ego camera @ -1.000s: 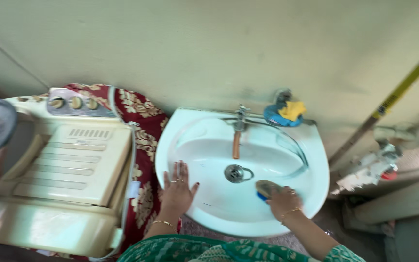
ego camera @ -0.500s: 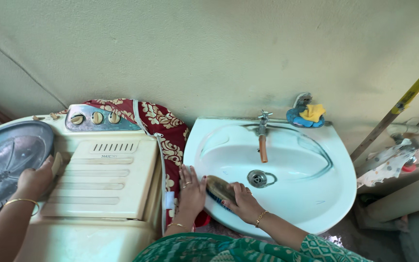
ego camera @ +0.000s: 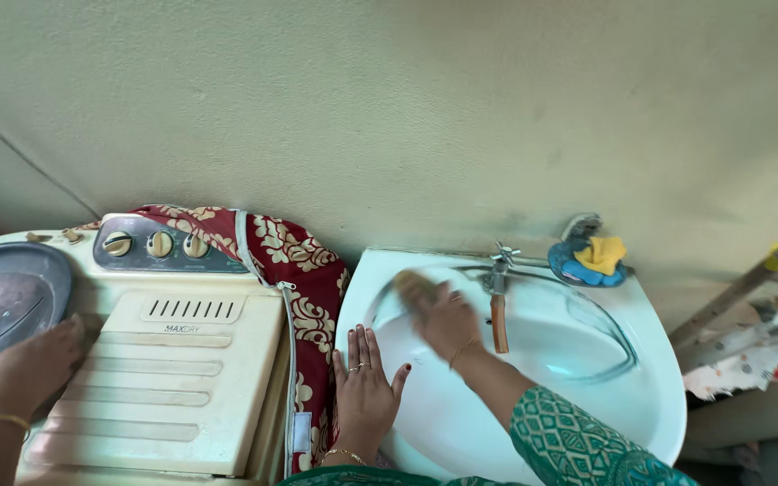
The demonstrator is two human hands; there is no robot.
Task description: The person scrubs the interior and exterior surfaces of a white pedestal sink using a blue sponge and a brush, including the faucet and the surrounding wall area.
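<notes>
My left hand (ego camera: pixel 366 387) lies flat, fingers spread, on the front left rim of a white wash basin (ego camera: pixel 659 378). My right hand (ego camera: pixel 447 319) reaches into the basin's back left part and grips a scrubbing brush (ego camera: pixel 414 288), which is blurred by motion and pressed against the inner wall. My green patterned sleeve (ego camera: pixel 578 441) crosses the bowl and hides the drain. A metal tap (ego camera: pixel 497 270) with a brown hose end (ego camera: pixel 499 328) stands just right of the brush.
A blue soap dish with a yellow piece (ego camera: pixel 592 259) sits at the basin's back right. Left of the basin stands a cream washing machine (ego camera: pixel 182 378) under a red patterned cover (ego camera: pixel 303 270). Another person's hand (ego camera: pixel 33 364) rests there by a steel lid (ego camera: pixel 2 301).
My right hand has carried the brush from the basin's front right, across the front left rim, up to the back left wall. My left hand has stayed on the rim.
</notes>
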